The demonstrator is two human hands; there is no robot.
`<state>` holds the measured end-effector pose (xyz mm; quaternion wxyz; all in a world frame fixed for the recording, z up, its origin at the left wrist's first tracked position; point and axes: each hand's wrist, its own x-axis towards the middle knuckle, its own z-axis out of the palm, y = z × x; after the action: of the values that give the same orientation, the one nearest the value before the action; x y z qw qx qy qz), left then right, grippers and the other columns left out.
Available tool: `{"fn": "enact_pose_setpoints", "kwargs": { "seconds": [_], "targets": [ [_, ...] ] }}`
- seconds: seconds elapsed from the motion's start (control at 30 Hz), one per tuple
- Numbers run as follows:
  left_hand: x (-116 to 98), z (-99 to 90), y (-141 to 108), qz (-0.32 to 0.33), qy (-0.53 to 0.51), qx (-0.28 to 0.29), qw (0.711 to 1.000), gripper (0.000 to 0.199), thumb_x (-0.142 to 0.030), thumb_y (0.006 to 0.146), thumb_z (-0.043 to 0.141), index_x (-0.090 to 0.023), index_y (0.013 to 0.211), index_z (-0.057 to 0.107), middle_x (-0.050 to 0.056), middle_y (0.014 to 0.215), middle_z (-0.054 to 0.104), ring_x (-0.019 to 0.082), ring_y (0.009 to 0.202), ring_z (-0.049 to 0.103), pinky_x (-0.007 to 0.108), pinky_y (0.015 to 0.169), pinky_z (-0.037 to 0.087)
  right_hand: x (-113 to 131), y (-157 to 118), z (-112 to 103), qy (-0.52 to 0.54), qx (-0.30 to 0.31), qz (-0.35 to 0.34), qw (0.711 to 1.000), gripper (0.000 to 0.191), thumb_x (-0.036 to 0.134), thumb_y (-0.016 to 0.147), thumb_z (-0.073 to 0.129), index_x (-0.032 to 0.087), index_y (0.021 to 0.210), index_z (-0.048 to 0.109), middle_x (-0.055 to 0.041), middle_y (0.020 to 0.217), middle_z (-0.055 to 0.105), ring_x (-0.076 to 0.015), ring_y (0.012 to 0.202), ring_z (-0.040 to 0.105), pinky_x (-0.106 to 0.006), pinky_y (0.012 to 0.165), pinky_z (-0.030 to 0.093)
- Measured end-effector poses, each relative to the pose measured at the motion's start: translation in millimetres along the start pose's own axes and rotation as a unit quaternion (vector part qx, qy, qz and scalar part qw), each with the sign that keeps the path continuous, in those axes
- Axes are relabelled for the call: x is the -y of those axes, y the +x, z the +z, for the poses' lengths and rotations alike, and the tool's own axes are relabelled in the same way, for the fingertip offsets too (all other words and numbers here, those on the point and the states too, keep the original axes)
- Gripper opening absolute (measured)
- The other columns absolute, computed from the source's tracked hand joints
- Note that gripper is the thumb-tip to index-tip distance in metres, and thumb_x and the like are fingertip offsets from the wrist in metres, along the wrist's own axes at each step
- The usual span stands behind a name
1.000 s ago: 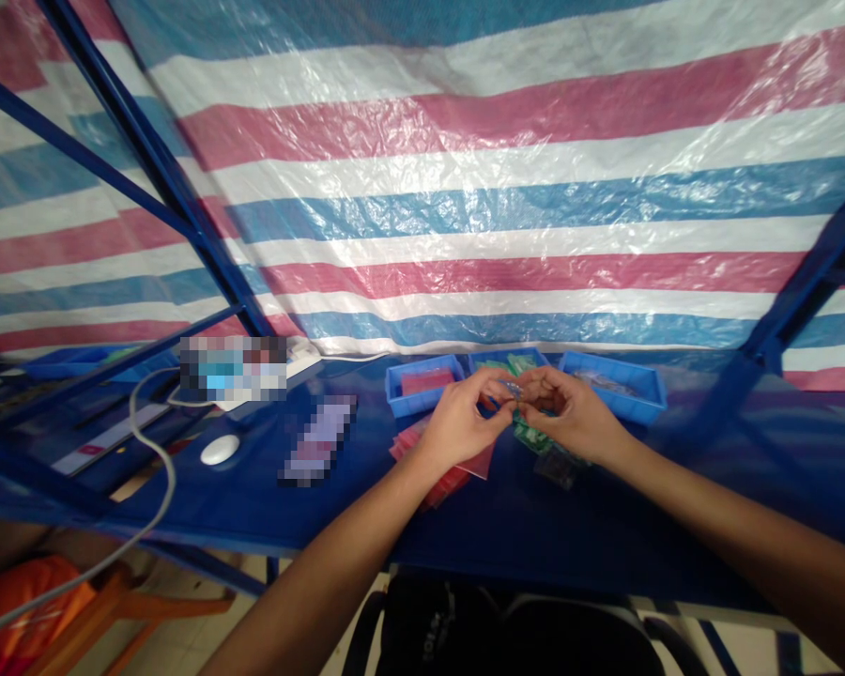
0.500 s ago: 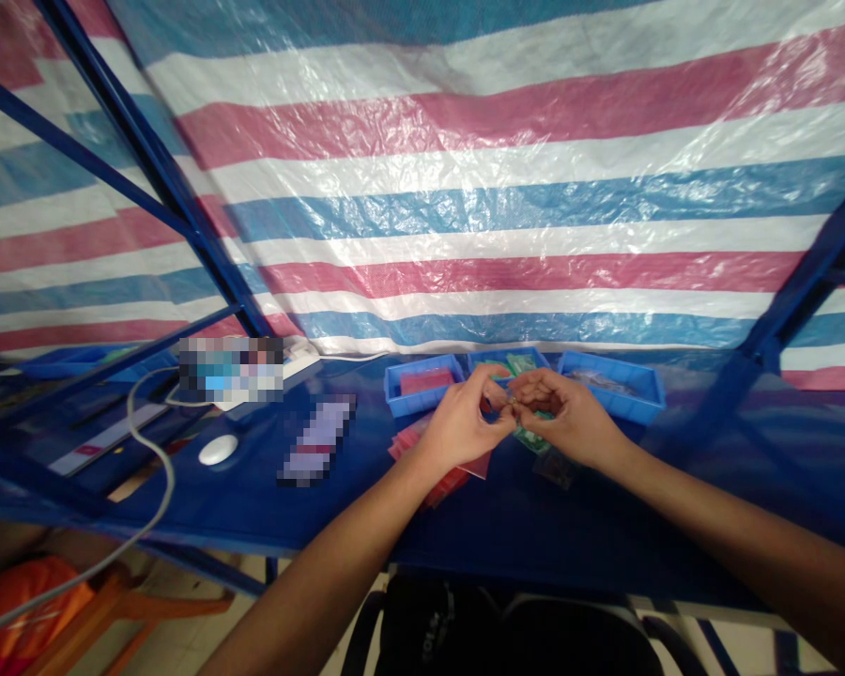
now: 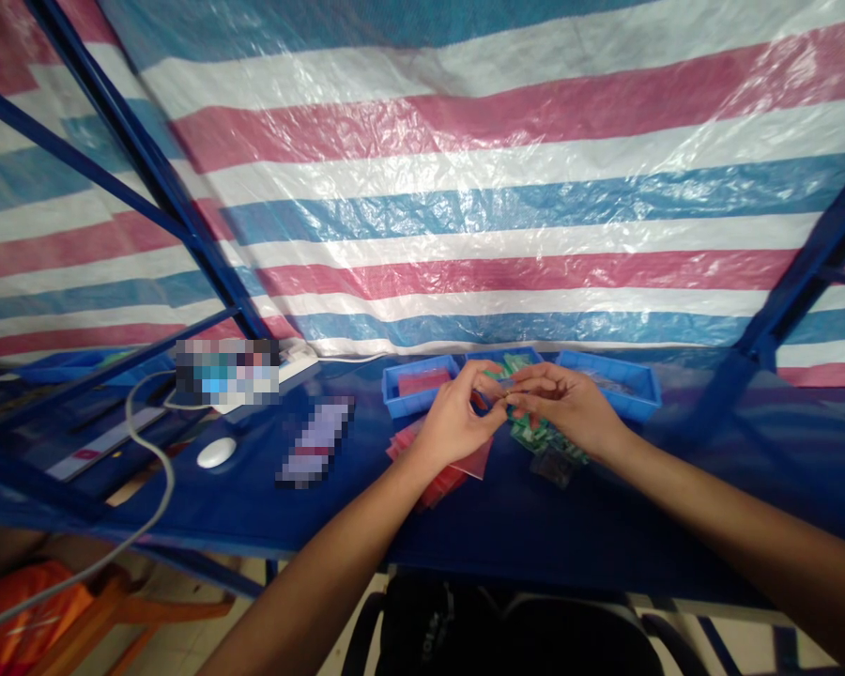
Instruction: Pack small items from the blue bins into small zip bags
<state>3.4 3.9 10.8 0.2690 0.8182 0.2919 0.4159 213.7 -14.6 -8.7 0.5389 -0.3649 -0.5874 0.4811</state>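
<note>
My left hand (image 3: 459,418) and my right hand (image 3: 570,404) meet over the blue table, fingertips pinched together. Between them is something small, too tiny to name. Beneath my left hand lie several red packets (image 3: 440,483), partly covered by it. Green packets (image 3: 531,432) are spread under my right hand, with a dark clear bag (image 3: 556,467) in front of them. Behind the hands stand three blue bins: the left bin (image 3: 401,404) holds red pieces, the middle bin (image 3: 475,355) green packets, and the right bin (image 3: 637,402) thin items I cannot make out.
To the left are a white mouse (image 3: 216,453), a blurred-out flat object (image 3: 316,441) and a white power strip (image 3: 297,361). A grey cable (image 3: 161,488) loops over the table's left side. Blue frame posts (image 3: 781,329) and a striped plastic sheet (image 3: 507,207) stand behind.
My right hand has shifted slightly left and its fingers lie flatter against the left fingertips. More of the green packets shows beneath it. The view has moved a little.
</note>
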Motion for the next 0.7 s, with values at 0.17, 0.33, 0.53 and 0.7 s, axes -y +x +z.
{"fn": "enact_pose_setpoints", "kwargs": {
  "seconds": [0.17, 0.33, 0.53, 0.7],
  "targets": [
    [-1.3, 4.9, -2.0, -0.015, 0.018, -0.014, 1.000, 0.043, -0.014, 0.085, 0.068, -0.022, 0.126, 0.057, -0.002, 0.090, 0.070, 0.015, 0.082, 0.068, 0.026, 0.079, 0.053, -3.1, -1.3, 3.7, -0.002, 0.012, 0.001, 1.000, 0.041, 0.045, 0.077, 0.093, 0.025, 0.107, 0.072, -0.0055, 0.097, 0.084, -0.0210, 0.076, 0.075, -0.031, 0.060, 0.055],
    [-6.6, 4.5, -3.6, -0.009, 0.061, -0.007, 0.998, 0.045, -0.013, 0.082, 0.067, -0.023, 0.125, 0.059, -0.003, 0.085, 0.068, 0.015, 0.079, 0.067, 0.026, 0.076, 0.051, -4.6, -3.2, 6.5, -0.001, 0.031, -0.006, 1.000, 0.039, 0.043, 0.079, 0.092, 0.024, 0.106, 0.072, -0.0039, 0.097, 0.083, -0.0189, 0.075, 0.073, -0.031, 0.065, 0.054],
    [-2.4, 2.5, -3.1, -0.009, 0.045, -0.002, 0.999, 0.054, -0.006, 0.083, 0.058, -0.024, 0.134, 0.056, -0.002, 0.090, 0.072, 0.016, 0.083, 0.072, 0.027, 0.078, 0.053, -6.3, -4.1, 7.4, -0.027, 0.025, -0.023, 0.999, 0.033, 0.044, 0.084, 0.087, 0.025, 0.108, 0.072, -0.0037, 0.097, 0.081, -0.0203, 0.081, 0.074, -0.032, 0.068, 0.055],
    [-2.9, 1.5, -2.7, 0.007, 0.054, -0.004, 0.999, 0.058, -0.011, 0.086, 0.063, -0.023, 0.142, 0.053, 0.000, 0.095, 0.074, 0.018, 0.088, 0.072, 0.030, 0.086, 0.054, -6.9, -3.4, 4.0, -0.046, 0.007, -0.034, 0.998, 0.034, 0.047, 0.084, 0.086, 0.025, 0.107, 0.072, -0.0043, 0.096, 0.080, -0.0222, 0.083, 0.075, -0.034, 0.070, 0.058]
  ]
}}
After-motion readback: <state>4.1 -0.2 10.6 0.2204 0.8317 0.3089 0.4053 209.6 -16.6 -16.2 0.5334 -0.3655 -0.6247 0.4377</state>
